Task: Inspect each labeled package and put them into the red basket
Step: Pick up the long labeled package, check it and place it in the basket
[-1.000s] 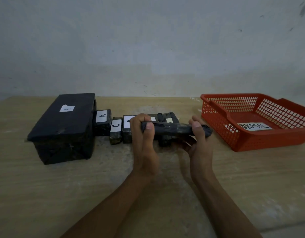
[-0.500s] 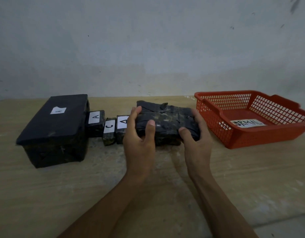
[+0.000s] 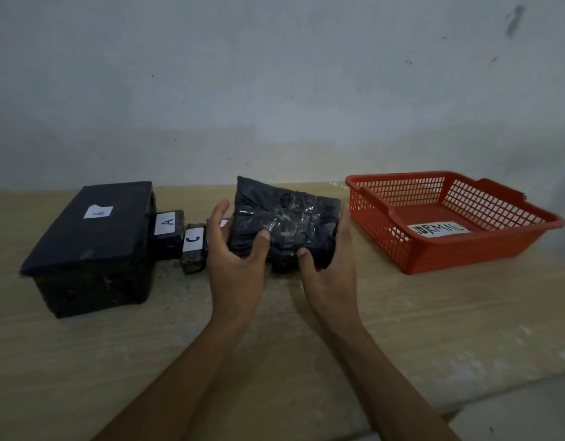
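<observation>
I hold a flat black wrapped package (image 3: 287, 221) above the table, tilted up so its taped, unlabeled face points at me. My left hand (image 3: 236, 259) grips its left edge with the thumb on the front. My right hand (image 3: 332, 265) grips its right edge the same way. The red basket (image 3: 465, 253) stands at the right with a paper reading NORMAL (image 3: 437, 230) on its floor. At the left sits a large black box (image 3: 90, 246) labeled A, then a small package labeled A (image 3: 168, 232) and one labeled C (image 3: 193, 246).
More small black packages lie behind my hands, mostly hidden by the held package. A pale wall rises right behind the wooden table (image 3: 433, 313). The table's front edge runs at the lower right.
The package has turned from edge-on to its broad face towards me and has risen. Both hands keep hold of its ends. My view has shifted slightly.
</observation>
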Motion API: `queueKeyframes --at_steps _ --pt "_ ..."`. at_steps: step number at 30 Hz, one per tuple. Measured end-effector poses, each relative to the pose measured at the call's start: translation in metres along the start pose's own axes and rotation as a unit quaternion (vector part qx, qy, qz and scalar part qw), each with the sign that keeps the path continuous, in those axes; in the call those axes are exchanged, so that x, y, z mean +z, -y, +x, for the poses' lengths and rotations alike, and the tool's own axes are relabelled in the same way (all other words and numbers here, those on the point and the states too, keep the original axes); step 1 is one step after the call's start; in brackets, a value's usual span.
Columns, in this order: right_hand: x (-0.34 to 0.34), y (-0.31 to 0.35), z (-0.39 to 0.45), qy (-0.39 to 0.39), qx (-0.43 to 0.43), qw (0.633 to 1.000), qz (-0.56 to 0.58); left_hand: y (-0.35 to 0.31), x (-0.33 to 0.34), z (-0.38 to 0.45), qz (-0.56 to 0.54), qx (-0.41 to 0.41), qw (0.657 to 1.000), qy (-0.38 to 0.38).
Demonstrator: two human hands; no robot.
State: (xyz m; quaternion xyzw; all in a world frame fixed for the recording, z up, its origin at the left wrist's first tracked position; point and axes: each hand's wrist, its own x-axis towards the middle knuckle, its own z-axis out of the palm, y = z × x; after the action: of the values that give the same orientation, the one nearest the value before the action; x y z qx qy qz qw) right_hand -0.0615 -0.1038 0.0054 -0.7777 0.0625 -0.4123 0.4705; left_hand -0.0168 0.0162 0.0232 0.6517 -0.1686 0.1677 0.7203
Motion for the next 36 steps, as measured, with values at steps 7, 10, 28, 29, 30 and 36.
queueKeyframes --at_steps 7,10,28,29,30,36 --pt "-0.005 0.0 -0.004 -0.041 -0.031 0.998 -0.041 -0.003 0.006 -0.012 0.066 0.022 0.997 0.036" --pt "-0.005 0.002 -0.007 -0.042 -0.034 0.998 -0.045 -0.001 0.003 -0.009 0.065 0.02 0.997 0.044" --pt "-0.001 -0.008 0.001 -0.127 0.008 0.991 0.044 0.005 0.004 -0.008 0.077 0.02 0.994 0.075" --pt "0.0 -0.009 0.002 -0.134 0.013 0.99 0.04 0.005 0.005 -0.008 0.08 0.019 0.994 0.078" --pt "0.0 -0.008 0.002 -0.137 0.017 0.99 0.038 0.005 0.005 -0.008 0.082 0.02 0.993 0.079" --pt "-0.001 -0.007 0.001 -0.141 0.019 0.988 0.055 0.004 0.005 -0.007 0.049 0.007 0.997 0.062"
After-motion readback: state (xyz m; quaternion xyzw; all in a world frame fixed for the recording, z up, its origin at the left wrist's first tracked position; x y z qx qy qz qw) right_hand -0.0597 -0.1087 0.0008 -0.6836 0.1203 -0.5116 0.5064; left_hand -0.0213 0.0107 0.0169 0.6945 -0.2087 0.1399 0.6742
